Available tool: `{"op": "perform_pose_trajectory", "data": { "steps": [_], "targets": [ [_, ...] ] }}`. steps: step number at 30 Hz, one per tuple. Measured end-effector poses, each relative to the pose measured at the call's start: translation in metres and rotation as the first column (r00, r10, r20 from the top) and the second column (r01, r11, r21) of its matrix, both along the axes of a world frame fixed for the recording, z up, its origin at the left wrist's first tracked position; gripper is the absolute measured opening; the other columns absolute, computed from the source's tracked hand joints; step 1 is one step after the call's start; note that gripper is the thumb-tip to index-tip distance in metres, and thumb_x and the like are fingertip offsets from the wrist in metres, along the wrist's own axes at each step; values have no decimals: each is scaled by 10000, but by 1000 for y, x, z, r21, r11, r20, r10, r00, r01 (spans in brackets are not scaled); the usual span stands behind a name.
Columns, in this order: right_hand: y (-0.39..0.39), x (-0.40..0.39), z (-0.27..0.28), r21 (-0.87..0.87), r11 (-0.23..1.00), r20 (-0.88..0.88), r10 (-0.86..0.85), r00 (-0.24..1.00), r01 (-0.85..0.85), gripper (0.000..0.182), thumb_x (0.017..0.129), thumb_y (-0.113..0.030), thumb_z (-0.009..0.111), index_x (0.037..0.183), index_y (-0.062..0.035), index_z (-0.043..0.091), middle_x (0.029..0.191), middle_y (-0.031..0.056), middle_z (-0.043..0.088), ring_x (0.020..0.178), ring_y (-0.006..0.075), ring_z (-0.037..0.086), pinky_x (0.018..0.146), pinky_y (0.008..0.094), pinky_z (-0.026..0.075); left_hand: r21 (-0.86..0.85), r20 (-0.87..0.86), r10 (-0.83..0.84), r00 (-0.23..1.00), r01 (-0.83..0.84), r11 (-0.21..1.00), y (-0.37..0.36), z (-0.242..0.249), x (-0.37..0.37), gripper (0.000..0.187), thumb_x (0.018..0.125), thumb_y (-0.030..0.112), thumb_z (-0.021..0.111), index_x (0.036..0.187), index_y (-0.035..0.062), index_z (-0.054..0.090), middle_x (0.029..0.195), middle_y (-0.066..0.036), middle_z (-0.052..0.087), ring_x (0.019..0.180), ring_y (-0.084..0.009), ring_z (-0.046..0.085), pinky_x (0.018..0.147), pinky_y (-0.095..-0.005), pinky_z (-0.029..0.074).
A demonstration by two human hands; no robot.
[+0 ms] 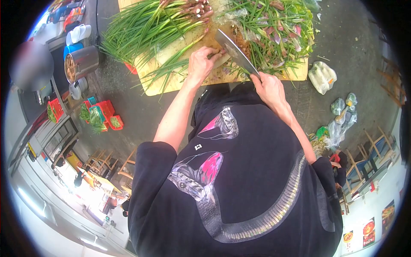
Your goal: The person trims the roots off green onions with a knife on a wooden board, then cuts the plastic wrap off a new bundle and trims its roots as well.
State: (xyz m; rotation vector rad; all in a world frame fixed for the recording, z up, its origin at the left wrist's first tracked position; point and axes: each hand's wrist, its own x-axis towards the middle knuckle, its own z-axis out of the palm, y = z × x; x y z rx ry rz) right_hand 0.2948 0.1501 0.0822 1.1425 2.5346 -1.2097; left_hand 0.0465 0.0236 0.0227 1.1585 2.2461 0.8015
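Note:
My right hand (271, 91) is wrapped around the handle of a wide-bladed kitchen knife (238, 52), its blade pointing up and to the left over the board. Close to the blade, the fingers of my left hand (203, 63) are closed on the root end of a green onion (169, 67), whose leaves trail left. Beyond my left hand lies a large pile of green onions (150, 26) with reddish-white bulbs. To the right of the knife spreads a heap of cut leaves and purplish peelings (278, 36). All this rests on a wooden board (156, 88).
A white bag (322, 77) lies on the floor to the right, with several tied plastic bags (342, 115) nearer me. At left stand a large metal pot (85, 63) and red baskets (105, 110) of greens. Wooden chairs (100, 160) and another person (339, 167) are farther off.

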Motion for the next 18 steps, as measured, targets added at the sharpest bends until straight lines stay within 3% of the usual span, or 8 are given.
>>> {"op": "perform_pose_trajectory", "data": {
  "steps": [11,18],
  "targets": [
    [-3,0,-6,-3,999,38,55,998,-54,355,1067,-298,627,926,22,685,805,267,701,789,485,698,705,563,534,45,-69,-35,997,38,998,1,-6,-2,191,884,211,833,1000,60,838,944,-158,764,884,-364,740,776,-446,569],
    [-17,-29,-20,82,993,85,75,994,-82,337,1080,-297,598,971,13,672,819,263,727,792,472,725,721,559,581,99,-45,-40,998,44,994,1,-7,-3,198,898,216,826,1046,85,843,982,-158,779,904,-354,749,806,-437,574]
  ]
}}
